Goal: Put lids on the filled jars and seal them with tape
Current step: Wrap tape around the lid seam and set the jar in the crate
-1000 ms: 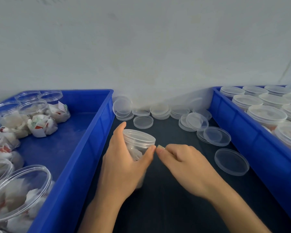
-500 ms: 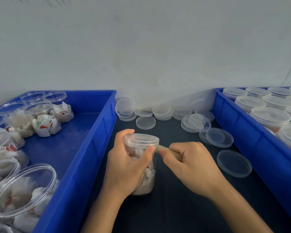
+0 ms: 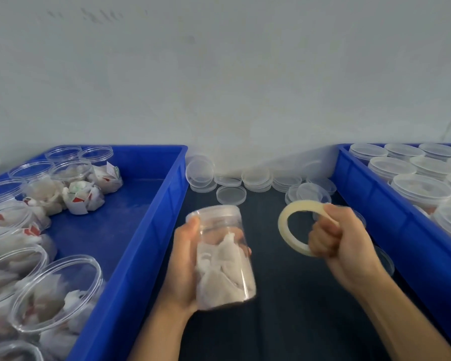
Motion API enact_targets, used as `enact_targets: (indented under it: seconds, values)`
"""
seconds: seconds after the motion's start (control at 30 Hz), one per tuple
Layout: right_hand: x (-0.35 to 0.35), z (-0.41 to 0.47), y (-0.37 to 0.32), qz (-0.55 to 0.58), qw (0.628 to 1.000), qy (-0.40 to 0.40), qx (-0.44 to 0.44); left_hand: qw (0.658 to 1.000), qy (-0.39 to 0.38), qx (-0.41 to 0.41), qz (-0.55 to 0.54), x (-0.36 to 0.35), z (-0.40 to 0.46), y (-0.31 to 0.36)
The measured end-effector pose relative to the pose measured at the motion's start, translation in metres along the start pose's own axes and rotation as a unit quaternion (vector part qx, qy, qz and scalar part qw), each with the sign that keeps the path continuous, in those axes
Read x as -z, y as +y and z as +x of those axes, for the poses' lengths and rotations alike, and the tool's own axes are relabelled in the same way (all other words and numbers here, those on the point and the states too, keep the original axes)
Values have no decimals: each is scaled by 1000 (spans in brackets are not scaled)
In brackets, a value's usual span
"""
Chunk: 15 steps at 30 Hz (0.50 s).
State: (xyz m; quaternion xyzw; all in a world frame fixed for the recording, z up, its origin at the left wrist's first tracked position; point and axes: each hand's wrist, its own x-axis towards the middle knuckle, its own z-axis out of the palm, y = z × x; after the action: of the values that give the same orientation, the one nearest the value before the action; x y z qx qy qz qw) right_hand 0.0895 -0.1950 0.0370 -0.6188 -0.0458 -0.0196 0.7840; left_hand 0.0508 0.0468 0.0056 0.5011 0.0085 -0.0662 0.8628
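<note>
Head view: our left hand (image 3: 185,267) grips the lidded jar (image 3: 223,254), tilted, lifted above the desk (image 3: 292,308) between two blue bins (image 3: 151,230). Our right hand (image 3: 341,243) clamps the tape roll (image 3: 288,230) just right of it.

Clear glossy plastic jar (image 3: 220,254) — crumpled white paper inside; translucent cream tape roll (image 3: 293,227); smooth blue plastic bins (image 3: 130,256) — matt dark worktop (image 3: 284,321).

The jar (image 3: 223,254) I hold is clear plastic, its filling white paper packets. My tape roll (image 3: 296,229) is pale cream. Both bins (image 3: 130,256) beside me are bright blue, the tabletop (image 3: 284,308) near black, the loose lids (image 3: 231,195) clear, the wall (image 3: 219,74) grey-white.
</note>
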Motion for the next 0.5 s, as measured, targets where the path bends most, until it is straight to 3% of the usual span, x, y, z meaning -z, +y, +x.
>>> enact_targets:
  seconds: [0.1, 0.2, 0.27, 0.37, 0.5]
  values:
    - [6, 5, 7, -40, 999, -3, -16, 999, -25, 22, 12, -9, -3, -5]
    - [-3, 1, 20, -229, 971, -43, 47, 998, -31, 13, 56, -13, 0, -7]
    - [-9, -2, 30, -344, 928, -65, 125, 997, -19, -15, 80, -11, 3, -7]
    - [-14, -3, 44, -524, 824, -95, 194, 993, 1, -53, 108, -7, 6, -9]
    - [-9, 3, 51, -611, 747, -125, 233, 986, 19, -71, 151, -3, 7, -8]
